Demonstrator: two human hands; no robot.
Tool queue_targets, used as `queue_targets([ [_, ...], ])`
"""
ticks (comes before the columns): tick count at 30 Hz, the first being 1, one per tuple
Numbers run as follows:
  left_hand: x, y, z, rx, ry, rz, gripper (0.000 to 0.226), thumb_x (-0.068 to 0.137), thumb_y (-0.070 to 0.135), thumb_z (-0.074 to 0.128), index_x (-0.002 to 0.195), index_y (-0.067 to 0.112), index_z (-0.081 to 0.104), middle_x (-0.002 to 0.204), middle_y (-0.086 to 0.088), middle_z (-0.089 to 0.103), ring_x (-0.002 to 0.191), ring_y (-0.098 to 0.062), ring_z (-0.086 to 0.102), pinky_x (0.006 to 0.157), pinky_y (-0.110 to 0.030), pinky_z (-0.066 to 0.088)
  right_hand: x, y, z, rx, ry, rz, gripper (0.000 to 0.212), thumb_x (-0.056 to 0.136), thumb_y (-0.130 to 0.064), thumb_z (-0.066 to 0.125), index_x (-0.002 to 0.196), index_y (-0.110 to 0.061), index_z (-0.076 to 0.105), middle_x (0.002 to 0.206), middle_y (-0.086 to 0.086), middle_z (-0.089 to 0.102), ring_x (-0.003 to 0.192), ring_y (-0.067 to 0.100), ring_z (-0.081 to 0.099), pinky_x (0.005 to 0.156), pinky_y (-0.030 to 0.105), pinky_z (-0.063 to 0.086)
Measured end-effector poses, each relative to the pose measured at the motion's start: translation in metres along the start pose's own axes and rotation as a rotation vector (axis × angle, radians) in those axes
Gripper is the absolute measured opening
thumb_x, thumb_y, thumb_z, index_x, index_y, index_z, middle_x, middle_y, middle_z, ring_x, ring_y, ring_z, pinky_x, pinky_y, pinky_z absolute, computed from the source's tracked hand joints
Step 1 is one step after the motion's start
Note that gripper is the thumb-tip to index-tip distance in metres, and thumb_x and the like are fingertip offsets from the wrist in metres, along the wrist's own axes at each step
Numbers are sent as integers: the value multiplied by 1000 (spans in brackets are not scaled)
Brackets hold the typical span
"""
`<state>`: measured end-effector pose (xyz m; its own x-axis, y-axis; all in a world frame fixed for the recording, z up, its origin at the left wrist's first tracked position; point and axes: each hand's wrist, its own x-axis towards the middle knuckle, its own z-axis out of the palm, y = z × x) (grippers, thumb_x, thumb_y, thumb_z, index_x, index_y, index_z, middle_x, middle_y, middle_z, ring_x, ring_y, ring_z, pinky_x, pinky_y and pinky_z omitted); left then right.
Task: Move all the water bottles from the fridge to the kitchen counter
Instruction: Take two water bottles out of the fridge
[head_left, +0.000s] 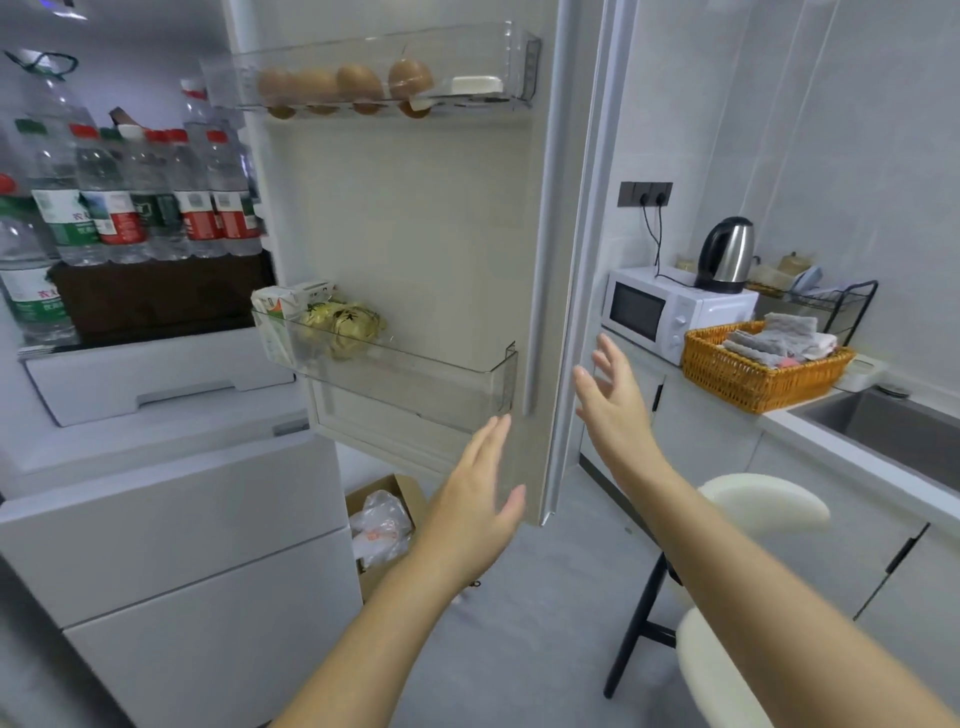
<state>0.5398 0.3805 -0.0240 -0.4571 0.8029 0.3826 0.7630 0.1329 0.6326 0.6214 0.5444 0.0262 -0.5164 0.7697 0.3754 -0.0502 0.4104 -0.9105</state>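
Left of the fridge door (415, 208), on the fridge's inner shelf (156, 291), the water bottles (150, 197) stand upright in a tight row with red and green caps. None moved yet. A bigger bottle (49, 104) with a carry handle stands behind them.

Left hand (483, 499) is low at the door's inner face, right hand (615, 400) just past its outer edge. Both grips are spread wide, fingers straight, holding nothing. Can't tell if either touches the door.

Table (800, 423) is right of the door, with microwave (675, 312) and wicker basket (763, 374) on it.

Handling guess: full bottles, moderately heavy, thin walls that give under squeeze, maybe slick from the cold. Take each around the labelled mid-body or just under the cap, the big one by its handle.
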Motion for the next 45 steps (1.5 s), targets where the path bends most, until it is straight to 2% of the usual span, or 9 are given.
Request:
queue_targets([
  [4,-53,-35,-38,240,111,-65,77,95,41,54,155,32,7,161,14,8,147,-5,10,115,-22,18,-67,16,20,-217,-101,-203,60,99,-31,53,153,-27,25,158,-8,27,145,7,25,119,44,28],
  [8,-106,-70,-72,500,252,-200,82,91,61,44,155,25,8,163,4,5,150,-17,5,114,-33,16,-105,19,64,-644,-202,-445,64,99,-51,41,155,-27,20,164,0,13,152,19,4,121,43,12],
  [11,-135,-98,-99,721,295,-272,86,88,67,31,155,15,13,162,-11,10,149,-31,9,115,-49,21,-113,18,110,-875,-235,-599,64,96,-54,33,153,-25,25,163,9,18,151,32,7,119,55,14],
  [17,-161,-167,-173,909,291,-370,92,82,58,52,155,12,18,162,-16,10,148,-37,10,113,-61,24,-102,13,212,-1028,-327,-704,64,94,-54,34,151,-24,33,160,12,25,148,39,17,115,64,19],
  [21,-164,-216,-227,943,289,-392,93,83,59,52,154,11,17,160,-19,14,148,-38,12,111,-63,28,-91,1,280,-1058,-349,-712,65,94,-54,34,152,-25,32,160,12,27,148,39,20,113,66,22],
  [25,-149,-260,-276,979,292,-389,92,84,60,48,154,11,14,162,-17,9,148,-38,11,111,-63,27,-74,-10,342,-1035,-326,-716,67,95,-51,51,153,-26,28,161,11,23,149,38,16,115,64,18],
  [34,-61,-339,-357,1016,405,-323,84,87,59,37,154,12,17,161,-16,12,148,-37,12,112,-60,25,19,-35,453,-966,-341,-770,64,96,-45,51,152,-25,28,162,12,21,149,38,17,115,61,23],
  [40,20,-390,-392,1032,481,-443,88,87,53,57,155,14,16,162,-14,9,149,-34,6,115,-60,20,112,-61,548,-821,-326,-801,66,100,-43,46,156,-28,15,165,7,4,152,33,-1,120,55,11],
  [45,76,-421,-430,1044,547,-506,85,88,48,60,154,13,21,162,-14,10,149,-35,8,116,-54,18,164,-79,629,-714,-319,-767,66,99,-43,47,156,-27,17,165,9,8,151,33,2,118,56,13],
])
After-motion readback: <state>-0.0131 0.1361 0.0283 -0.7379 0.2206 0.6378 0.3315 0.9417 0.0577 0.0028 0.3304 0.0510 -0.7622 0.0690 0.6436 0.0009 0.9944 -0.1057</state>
